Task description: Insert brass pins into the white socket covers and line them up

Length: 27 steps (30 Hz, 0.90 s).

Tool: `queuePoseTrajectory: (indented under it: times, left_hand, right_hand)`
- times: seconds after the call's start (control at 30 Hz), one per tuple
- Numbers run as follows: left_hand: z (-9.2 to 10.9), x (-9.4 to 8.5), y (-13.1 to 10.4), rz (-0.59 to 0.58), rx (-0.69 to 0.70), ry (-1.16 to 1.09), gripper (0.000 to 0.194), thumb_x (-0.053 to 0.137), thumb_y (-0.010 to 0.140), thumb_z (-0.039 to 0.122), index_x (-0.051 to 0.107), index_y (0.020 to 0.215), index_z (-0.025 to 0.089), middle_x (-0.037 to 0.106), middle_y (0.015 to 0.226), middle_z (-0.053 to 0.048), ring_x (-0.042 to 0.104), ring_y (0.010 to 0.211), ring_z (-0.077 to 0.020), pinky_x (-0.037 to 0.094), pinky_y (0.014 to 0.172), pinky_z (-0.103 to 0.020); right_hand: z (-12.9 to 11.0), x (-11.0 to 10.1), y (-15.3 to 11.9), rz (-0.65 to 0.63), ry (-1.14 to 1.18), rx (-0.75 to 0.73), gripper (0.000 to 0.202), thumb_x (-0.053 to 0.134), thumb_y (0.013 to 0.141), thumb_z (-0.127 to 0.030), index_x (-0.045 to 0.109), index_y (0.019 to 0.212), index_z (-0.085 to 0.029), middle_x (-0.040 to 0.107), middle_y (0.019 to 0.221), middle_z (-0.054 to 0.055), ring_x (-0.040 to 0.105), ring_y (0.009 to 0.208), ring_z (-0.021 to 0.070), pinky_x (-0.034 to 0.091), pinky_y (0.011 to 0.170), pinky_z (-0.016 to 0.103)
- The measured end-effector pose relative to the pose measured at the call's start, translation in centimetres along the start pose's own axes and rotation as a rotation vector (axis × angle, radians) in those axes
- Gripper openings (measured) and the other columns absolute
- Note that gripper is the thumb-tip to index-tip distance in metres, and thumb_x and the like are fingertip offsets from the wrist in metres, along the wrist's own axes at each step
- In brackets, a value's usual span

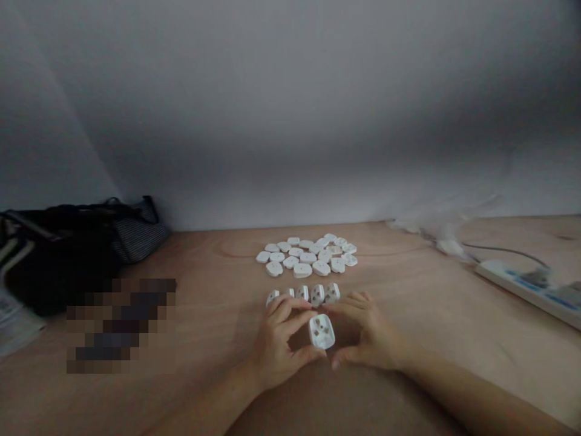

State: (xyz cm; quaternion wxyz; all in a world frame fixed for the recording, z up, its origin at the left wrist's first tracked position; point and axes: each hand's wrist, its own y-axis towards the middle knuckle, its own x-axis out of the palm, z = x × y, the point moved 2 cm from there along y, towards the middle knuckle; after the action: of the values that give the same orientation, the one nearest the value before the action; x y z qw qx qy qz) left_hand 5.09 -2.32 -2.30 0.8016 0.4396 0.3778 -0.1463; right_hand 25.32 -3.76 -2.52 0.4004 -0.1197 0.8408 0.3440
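A white three-pin plug (322,332) is held upright over the table, its pin side turned towards me. My left hand (282,339) grips it, fingers at its top left and thumb at its lower edge. My right hand (370,333) is close to the plug's right side, with thumb and fingers spread apart. Just beyond my hands stands a row of several similar white plugs (318,295), partly covered by my left fingers. Farther back lies a group of several flat white plug parts (307,257), spread loosely in rows.
On the right lies a white power strip (521,284) with a grey cable, near some clear plastic wrap (447,239). A black bag (59,254) sits at the left. In front of it is a blurred-out dark item (127,321). A pale wall (290,151) rises behind the wooden table (218,290).
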Motion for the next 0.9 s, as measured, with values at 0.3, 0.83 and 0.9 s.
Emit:
queuePoseTrajectory:
  times: [0.3, 0.83, 0.9]
  left_hand:
    - [0.1, 0.4, 0.0, 0.014, -0.037, -0.129, 0.054, 0.055, 0.074, 0.064, 0.065, 0.107, 0.022, 0.060, 0.101, -0.010, 0.053, 0.097, -0.0259, 0.045, 0.085, -0.040]
    - [0.8, -0.3, 0.0, -0.571, -0.049, -0.069, 0.058, 0.061, 0.079, 0.046, 0.046, 0.132, 0.025, 0.043, 0.140, -0.010, 0.038, 0.128, -0.0306, 0.031, 0.104, -0.052]
    - [0.8, -0.3, 0.0, -0.569, -0.051, -0.066, 0.058, 0.061, 0.079, 0.046, 0.045, 0.132, 0.026, 0.042, 0.140, -0.010, 0.038, 0.128, -0.0306, 0.031, 0.104, -0.052]
  right_hand:
    - [-0.6, 1.7, -0.2, 0.077, 0.544, 0.187, 0.051, 0.078, 0.057, -0.050, 0.061, 0.096, -0.021, 0.065, 0.097, 0.005, 0.061, 0.090, 0.0237, 0.047, 0.079, 0.038]
    - [8.9, -1.0, 0.3, 0.096, 0.403, 0.370, 0.041, 0.067, 0.073, -0.041, 0.060, 0.106, -0.017, 0.068, 0.100, 0.008, 0.064, 0.091, 0.0240, 0.051, 0.082, 0.040]
    - [8.9, -0.2, 0.3, 0.052, 0.402, 0.341, 0.042, 0.066, 0.074, -0.040, 0.060, 0.109, -0.017, 0.067, 0.104, 0.008, 0.063, 0.094, 0.0240, 0.050, 0.084, 0.041]
